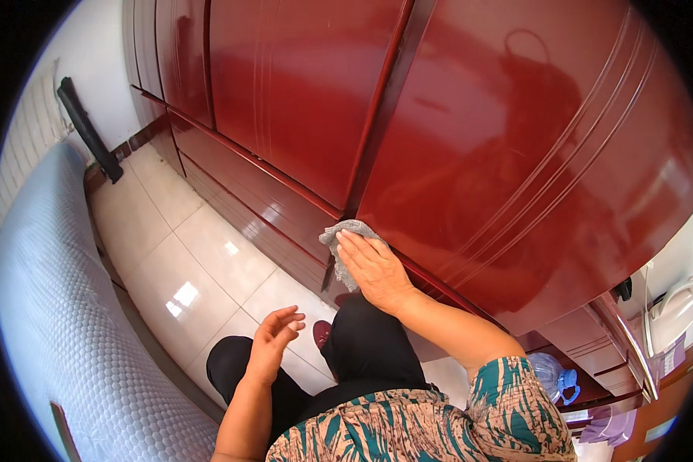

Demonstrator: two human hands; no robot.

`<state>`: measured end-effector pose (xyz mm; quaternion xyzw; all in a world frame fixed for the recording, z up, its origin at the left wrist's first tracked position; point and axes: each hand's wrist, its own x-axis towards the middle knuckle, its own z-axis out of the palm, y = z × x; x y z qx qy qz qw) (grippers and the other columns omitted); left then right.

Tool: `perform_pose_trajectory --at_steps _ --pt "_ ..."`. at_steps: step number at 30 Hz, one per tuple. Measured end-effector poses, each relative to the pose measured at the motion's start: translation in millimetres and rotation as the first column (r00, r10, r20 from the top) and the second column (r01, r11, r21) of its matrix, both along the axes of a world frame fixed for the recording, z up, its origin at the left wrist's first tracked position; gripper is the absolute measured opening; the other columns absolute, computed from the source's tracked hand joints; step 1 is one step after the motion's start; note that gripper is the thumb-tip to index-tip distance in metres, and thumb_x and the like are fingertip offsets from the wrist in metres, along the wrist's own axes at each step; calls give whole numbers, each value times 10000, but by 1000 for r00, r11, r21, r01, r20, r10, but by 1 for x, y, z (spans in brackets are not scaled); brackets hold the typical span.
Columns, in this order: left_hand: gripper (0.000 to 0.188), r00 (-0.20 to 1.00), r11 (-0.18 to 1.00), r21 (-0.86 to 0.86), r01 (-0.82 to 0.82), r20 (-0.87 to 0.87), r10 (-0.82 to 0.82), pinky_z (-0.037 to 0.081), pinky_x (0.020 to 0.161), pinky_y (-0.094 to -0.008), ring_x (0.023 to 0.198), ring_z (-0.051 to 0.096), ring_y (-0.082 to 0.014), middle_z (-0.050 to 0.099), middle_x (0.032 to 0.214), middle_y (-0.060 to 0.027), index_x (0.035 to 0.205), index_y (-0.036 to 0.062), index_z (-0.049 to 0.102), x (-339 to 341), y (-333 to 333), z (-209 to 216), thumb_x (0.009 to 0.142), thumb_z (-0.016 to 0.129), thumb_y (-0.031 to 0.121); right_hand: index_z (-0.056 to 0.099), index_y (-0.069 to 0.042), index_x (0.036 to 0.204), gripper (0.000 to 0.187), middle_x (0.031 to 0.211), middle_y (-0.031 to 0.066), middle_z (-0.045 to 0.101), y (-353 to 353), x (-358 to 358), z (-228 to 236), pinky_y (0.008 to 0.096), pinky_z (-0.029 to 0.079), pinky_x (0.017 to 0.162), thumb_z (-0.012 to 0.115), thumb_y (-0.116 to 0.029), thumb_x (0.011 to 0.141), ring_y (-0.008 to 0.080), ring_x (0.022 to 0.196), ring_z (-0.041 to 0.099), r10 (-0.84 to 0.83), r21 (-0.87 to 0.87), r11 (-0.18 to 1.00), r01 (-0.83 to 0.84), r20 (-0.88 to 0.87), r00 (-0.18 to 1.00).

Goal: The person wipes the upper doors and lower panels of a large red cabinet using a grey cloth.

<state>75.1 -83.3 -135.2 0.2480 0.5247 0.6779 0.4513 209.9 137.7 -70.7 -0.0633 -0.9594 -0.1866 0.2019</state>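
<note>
My right hand (376,271) presses a grey cloth (342,233) flat against the dark red glossy wardrobe (285,92), near the lower end of the seam between two doors. Its fingers lie stretched over the cloth, which shows beyond the fingertips and below the palm. My left hand (273,343) is raised in the air above my legs, its fingers apart and slightly curled, with nothing in it. Below the doors runs a row of drawer fronts (239,196) in the same red.
A bed with a pale blue quilted cover (92,308) stands along the left. Light glossy tiles (185,262) cover the floor between bed and wardrobe. A long black object (89,131) leans by the far wall. At lower right stands a large water bottle with a blue handle (550,376).
</note>
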Motion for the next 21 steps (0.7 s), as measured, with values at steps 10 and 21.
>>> perform_pose_trajectory --at_steps 10,21 --pt "353 909 962 26 -271 335 247 477 864 -286 968 609 -154 631 1122 -87 1244 29 537 -9 1 -6 930 547 193 526 -11 1274 473 1402 79 472 -24 124 9 315 346 989 476 -110 814 166 1293 435 -184 40 983 180 142 973" --pt "376 936 957 -11 -288 207 284 450 904 -294 1010 592 -157 615 1147 -77 1261 41 532 -14 -5 -11 927 566 211 560 -95 1282 465 1360 26 529 -47 245 21 301 339 987 485 -97 823 145 1233 496 -364 124 929 349 133 922"
